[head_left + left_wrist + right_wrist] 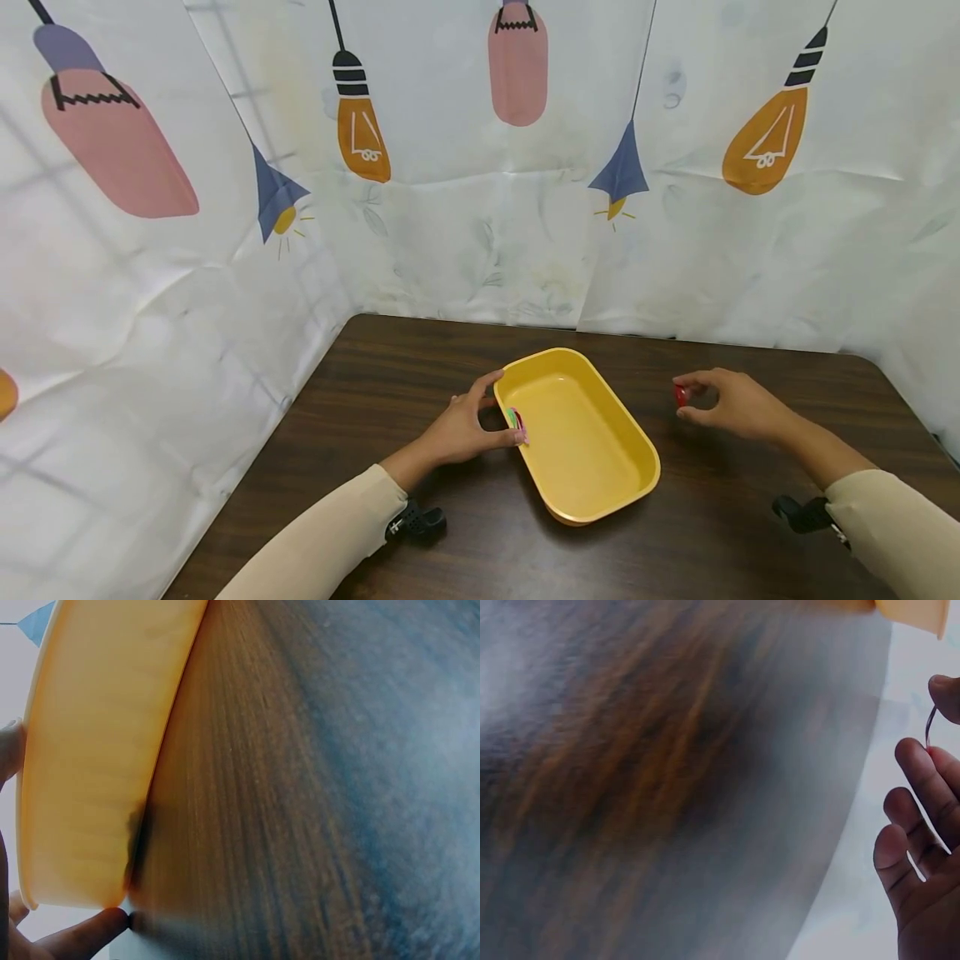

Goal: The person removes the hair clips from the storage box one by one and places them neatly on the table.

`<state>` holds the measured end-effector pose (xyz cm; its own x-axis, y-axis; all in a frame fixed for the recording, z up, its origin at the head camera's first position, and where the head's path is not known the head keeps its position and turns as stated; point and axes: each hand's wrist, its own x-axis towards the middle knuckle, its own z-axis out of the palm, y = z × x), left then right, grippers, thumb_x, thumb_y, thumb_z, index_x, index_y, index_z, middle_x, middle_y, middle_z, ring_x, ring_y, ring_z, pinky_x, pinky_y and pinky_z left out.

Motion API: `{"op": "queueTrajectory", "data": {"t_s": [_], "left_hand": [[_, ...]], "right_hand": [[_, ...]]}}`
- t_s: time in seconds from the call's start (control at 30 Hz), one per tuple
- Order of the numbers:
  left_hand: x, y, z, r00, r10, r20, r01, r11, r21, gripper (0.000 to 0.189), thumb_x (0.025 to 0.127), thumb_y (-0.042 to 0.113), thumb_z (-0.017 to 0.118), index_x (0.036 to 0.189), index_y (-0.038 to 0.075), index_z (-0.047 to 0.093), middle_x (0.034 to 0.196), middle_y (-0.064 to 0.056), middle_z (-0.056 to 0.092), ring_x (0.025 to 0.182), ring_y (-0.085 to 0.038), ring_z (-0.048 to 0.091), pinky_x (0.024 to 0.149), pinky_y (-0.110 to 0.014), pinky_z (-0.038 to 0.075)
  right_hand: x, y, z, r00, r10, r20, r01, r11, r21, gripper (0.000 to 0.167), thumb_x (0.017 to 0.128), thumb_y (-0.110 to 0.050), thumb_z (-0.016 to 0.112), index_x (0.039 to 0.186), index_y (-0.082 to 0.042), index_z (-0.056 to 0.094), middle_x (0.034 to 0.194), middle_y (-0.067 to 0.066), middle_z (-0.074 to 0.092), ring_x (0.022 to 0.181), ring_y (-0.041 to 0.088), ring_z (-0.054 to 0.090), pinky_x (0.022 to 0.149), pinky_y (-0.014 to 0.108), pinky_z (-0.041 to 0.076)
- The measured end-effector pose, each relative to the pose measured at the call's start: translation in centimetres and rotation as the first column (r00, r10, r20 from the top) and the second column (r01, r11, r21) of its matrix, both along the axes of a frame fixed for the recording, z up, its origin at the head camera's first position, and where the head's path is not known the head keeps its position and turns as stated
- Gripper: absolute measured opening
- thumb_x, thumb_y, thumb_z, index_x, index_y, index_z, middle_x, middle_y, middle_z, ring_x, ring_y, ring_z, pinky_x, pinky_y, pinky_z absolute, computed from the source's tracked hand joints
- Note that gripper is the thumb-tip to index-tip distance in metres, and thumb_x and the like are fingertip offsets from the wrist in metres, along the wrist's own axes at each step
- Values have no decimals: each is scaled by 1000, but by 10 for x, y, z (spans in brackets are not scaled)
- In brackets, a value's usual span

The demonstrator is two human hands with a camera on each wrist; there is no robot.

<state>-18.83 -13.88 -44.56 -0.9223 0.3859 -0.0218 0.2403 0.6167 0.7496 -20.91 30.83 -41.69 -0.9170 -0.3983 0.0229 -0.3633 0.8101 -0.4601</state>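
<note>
A yellow plastic tray (570, 433) sits at a slant in the middle of the dark table. My left hand (468, 425) grips its left side, the thumb over the rim and the fingertips spread along the outer wall (97, 750). Small pink, green and white strips (516, 421) lie against the tray's inner left wall, partly hidden by that thumb. To the right of the tray, above the table, my right hand (731, 404) pinches a small red curved piece (681, 396) between thumb and fingertips. It appears as a thin arc in the right wrist view; its kind cannot be told.
The brown wood-grain table (420, 358) ends at the back against a white curtain (465, 250) printed with lamps and bulbs. Another curtain side rises along the table's left edge. Black wrist straps (416, 522) show at both sleeves.
</note>
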Motion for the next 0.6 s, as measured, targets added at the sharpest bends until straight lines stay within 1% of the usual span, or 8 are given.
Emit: {"op": "queueTrajectory", "data": {"t_s": [0.17, 0.4, 0.6], "left_hand": [[-1, -1, -1, 1000, 4, 1, -4, 1000, -2, 104, 80, 62, 81, 162, 35, 23, 140, -10, 62, 131, -19, 57, 118, -66, 4], [0, 0, -1, 1000, 2, 7, -2, 1000, -8, 105, 80, 63, 80, 163, 34, 22, 142, -11, 61, 132, -19, 56, 119, -65, 1], [-1, -1, -1, 1000, -4, -7, 4, 1000, -13, 106, 80, 63, 80, 163, 32, 23, 142, -11, 60, 131, -18, 57, 119, -65, 2]], "right_hand": [[1, 4, -9, 1000, 12, -13, -12, 1000, -4, 62, 88, -44, 81, 133, -4, 67, 110, 2, 69, 101, 27, 63, 87, 57, 53], [0, 6, -22, 1000, 28, -2, -28, 999, -26, 58, 89, -40, 81, 132, -4, 67, 107, -2, 69, 102, 27, 63, 89, 59, 51], [-2, 6, -29, 999, 32, -2, -32, 999, -17, 59, 88, -42, 82, 131, -6, 68, 107, -4, 69, 102, 25, 61, 90, 58, 50]]}}
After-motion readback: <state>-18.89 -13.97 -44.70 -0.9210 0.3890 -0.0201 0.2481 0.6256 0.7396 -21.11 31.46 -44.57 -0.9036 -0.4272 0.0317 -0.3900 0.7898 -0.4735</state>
